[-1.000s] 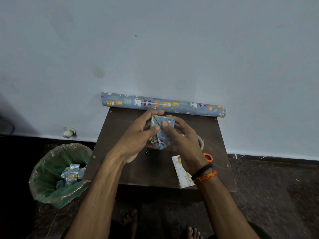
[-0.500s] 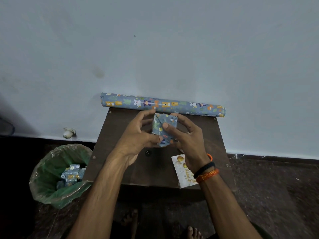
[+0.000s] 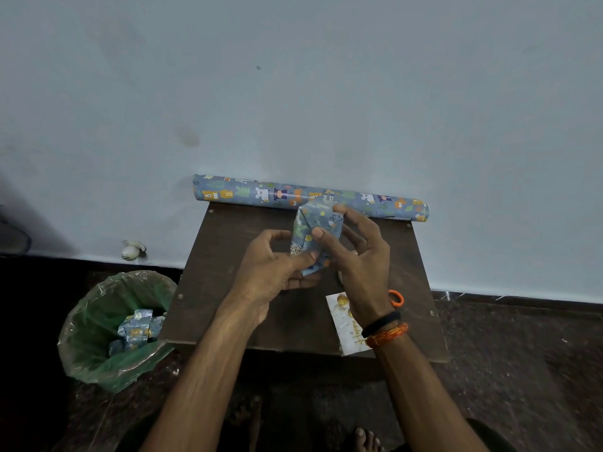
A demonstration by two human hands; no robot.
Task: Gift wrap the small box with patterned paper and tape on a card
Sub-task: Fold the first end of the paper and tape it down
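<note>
The small box (image 3: 313,230), covered in blue animal-patterned paper, is held tilted above the dark wooden table (image 3: 228,243). My right hand (image 3: 362,256) grips it from the right, thumb pressing on its folded end flap. My left hand (image 3: 274,272) holds its lower left corner with thumb and fingers. The roll of the same patterned paper (image 3: 254,192) lies along the table's far edge by the wall. A white card with gold print (image 3: 342,334) lies on the table near the front, partly under my right wrist.
Orange scissor handles (image 3: 396,298) peek out beside my right wrist. A bin with a green liner (image 3: 98,321) holding paper scraps stands on the floor left of the table. A small white object (image 3: 132,249) lies at the wall's foot.
The box has risen and shifted right toward the roll, tilting upright. My left hand has slid down to its lower corner while my right hand keeps its hold.
</note>
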